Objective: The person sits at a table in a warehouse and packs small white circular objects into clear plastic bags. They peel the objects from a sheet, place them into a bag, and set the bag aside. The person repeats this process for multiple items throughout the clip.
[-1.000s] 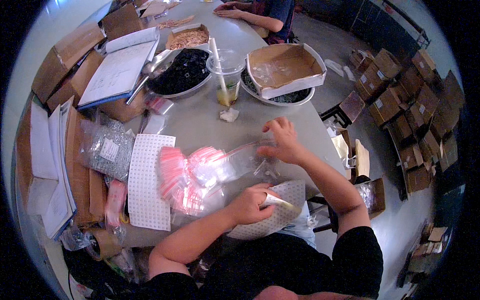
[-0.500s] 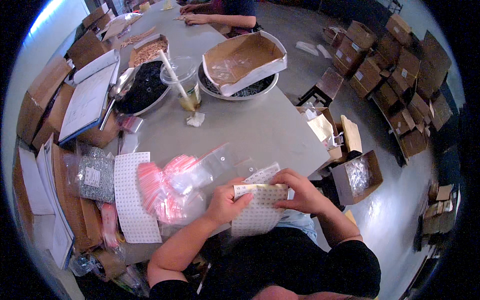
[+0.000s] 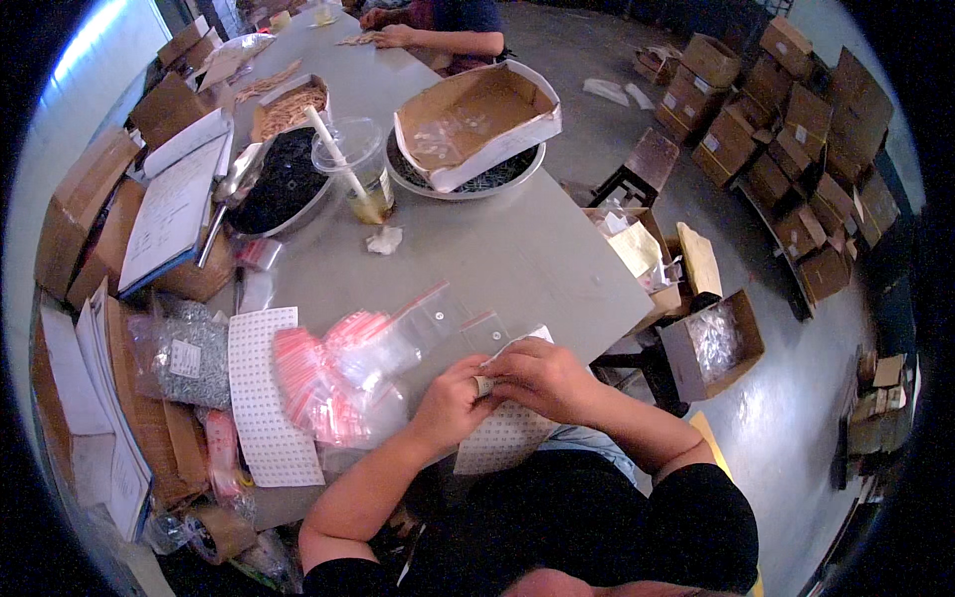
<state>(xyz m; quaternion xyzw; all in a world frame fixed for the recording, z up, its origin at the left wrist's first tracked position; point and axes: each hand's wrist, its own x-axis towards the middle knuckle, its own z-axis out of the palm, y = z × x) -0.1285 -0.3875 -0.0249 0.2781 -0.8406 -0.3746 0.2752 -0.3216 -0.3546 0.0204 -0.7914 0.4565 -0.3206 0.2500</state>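
At the table's near edge, my left hand (image 3: 453,406) grips a sheet of small printed stickers (image 3: 502,438) by its upper part, where a bit curls up. My right hand (image 3: 545,380) has its fingertips together at that same edge, touching the left fingers; what it pinches is hidden. Part of another white sheet shows behind the knuckles. Left of my hands lies a fanned pile of clear zip bags with red seals (image 3: 333,373). One larger zip bag (image 3: 430,320) lies on top. Beyond the pile is a long sticker sheet (image 3: 269,398).
A bag of small metal parts (image 3: 189,348) sits at left, beside papers and cartons. Farther back stand a plastic cup with a straw (image 3: 360,179), a bowl of black pieces (image 3: 284,184) and a cardboard tray (image 3: 477,119) on a basin. Another person's hands (image 3: 393,36) work at the far end.
My right hand has moved left from the sheet's right side to meet my left hand. The sheet's top edge is now bent and mostly covered. The view has shifted slightly.
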